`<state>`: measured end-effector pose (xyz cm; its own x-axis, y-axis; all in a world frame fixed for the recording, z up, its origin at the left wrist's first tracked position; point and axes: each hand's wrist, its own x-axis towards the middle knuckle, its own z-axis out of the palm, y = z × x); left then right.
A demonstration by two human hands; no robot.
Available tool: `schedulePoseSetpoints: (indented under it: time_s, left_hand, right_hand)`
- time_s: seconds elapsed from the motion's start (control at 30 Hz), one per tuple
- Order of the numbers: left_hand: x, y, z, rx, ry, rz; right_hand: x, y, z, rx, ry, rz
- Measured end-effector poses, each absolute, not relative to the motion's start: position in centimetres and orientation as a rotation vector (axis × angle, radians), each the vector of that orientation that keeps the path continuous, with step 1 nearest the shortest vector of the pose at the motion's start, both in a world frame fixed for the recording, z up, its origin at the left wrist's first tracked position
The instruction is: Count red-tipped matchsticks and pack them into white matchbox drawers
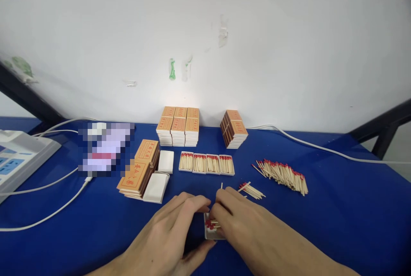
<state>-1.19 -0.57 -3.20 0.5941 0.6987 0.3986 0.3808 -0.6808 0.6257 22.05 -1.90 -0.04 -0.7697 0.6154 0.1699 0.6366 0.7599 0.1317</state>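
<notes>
A small white matchbox tray [212, 235] lies in front of me with some red-headed matches [211, 223] in it. My left hand [175, 226] grips the tray at its left end, thumb on the near side and fingers on the far side. Curled over the right part of the tray, my right hand [239, 218] has its fingers closed on matches; its fingertips are partly hidden. Just beyond it lies a small pile of loose matches [253, 191]. A larger heap of matches [282, 175] spreads farther right. Several filled trays [206, 163] stand in a row beyond my hands.
Orange matchbox sleeves [138, 169] are stacked at the left beside empty white trays [156, 187]. Stacked matchboxes [178, 126] and a smaller stack [233, 128] stand by the wall. A blurred phone-like object [111, 145], cables [61, 214] and a grey device [22, 156] occupy the left.
</notes>
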Motion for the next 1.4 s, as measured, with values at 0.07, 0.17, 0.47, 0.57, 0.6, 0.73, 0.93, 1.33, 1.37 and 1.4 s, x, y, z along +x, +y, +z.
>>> schedulePoseSetpoints:
  time_s: [0.07, 0.17, 0.47, 0.57, 0.6, 0.73, 0.93, 1.33, 1.37, 1.4]
  left_hand:
    - [-1.3, -0.5, -3.3, 2.3, 0.853, 0.868]
    - [-1.4, -0.4, -3.4, 2.268, 0.861, 0.853]
    - [-1.1, -0.4, -2.8, 2.379, 0.822, 0.919]
    - [-1.2, -0.2, -2.6, 2.471, 0.817, 0.958]
    - [-1.2, -0.2, -2.6, 2.489, 0.82, 0.977]
    - [-1.4, -0.7, -2.8, 2.54, 0.825, 0.994]
    - [-1.5, -1.5, -2.5, 2.521, 0.82, 0.955]
    - [-1.4, -1.1, -1.9, 2.56, 0.783, 1.023]
    - [-1.4, -1.1, -1.9, 2.571, 0.815, 0.997]
    - [-1.5, -1.2, -1.9, 2.581, 0.833, 0.972]
  right_hand:
    - [21.8, -1.9, -0.2, -1.028, -2.808, -0.255]
    - [21.9, -2.0, -0.5, -1.025, -2.805, -0.198]
    - [24.8, -1.4, 1.6, -1.309, -2.441, 0.901]
    - [26.0, -1.4, 2.0, -1.379, -2.265, 1.155]
    - [26.4, -1.5, 2.0, -1.384, -2.233, 1.187]
    - [27.0, -1.7, 1.2, -1.367, -2.16, 1.259]
    - [27.0, -1.8, 0.7, -1.343, -2.096, 1.274]
    - [26.3, -1.4, 0.6, -1.303, -1.996, 1.302]
    - [26.3, -1.4, 0.6, -1.307, -1.995, 1.303]
    - [26.3, -1.4, 0.7, -1.306, -1.992, 1.309]
